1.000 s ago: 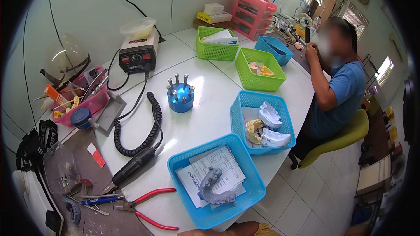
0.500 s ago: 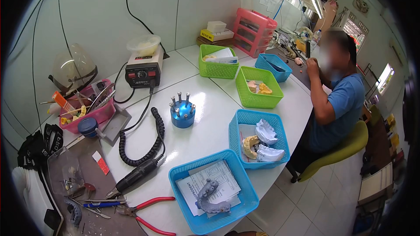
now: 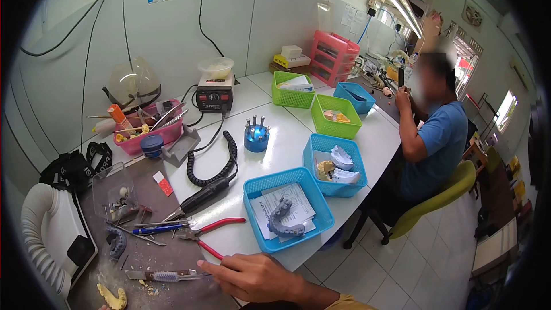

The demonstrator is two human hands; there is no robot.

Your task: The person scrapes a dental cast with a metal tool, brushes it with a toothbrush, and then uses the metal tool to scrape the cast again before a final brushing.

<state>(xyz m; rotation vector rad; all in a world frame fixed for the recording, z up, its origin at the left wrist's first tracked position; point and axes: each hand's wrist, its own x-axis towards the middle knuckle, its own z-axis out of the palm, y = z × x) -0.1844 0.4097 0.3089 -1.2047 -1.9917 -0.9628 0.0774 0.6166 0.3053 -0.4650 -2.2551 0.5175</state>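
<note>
My right hand [image 3: 252, 275] reaches in from the bottom edge, its index finger stretched to the left and nothing visible in it. The fingertips are at the right end of a brush-like tool [image 3: 166, 275] lying on the brown mat. Just above the hand are red-handled pliers [image 3: 221, 224]. A yellow dental model piece [image 3: 112, 297] lies at the bottom left, and a grey arch model [image 3: 116, 244] is above it. The blue basket [image 3: 261, 244] beyond my hand holds papers and a grey arch model [image 3: 282, 218]. My left hand is not visible.
A black handpiece [image 3: 204, 197] with a coiled cord lies by a blue bur holder [image 3: 256, 138]. Another blue basket [image 3: 313, 152] holds several dental models. A pink basket [image 3: 166, 133] of tools is at the left. A person [image 3: 436, 132] sits at the right, hands raised.
My right hand has come into view at the bottom. The view has shifted, so the table items appear lower left and more of the mat shows, with the brush-like tool and yellow piece.
</note>
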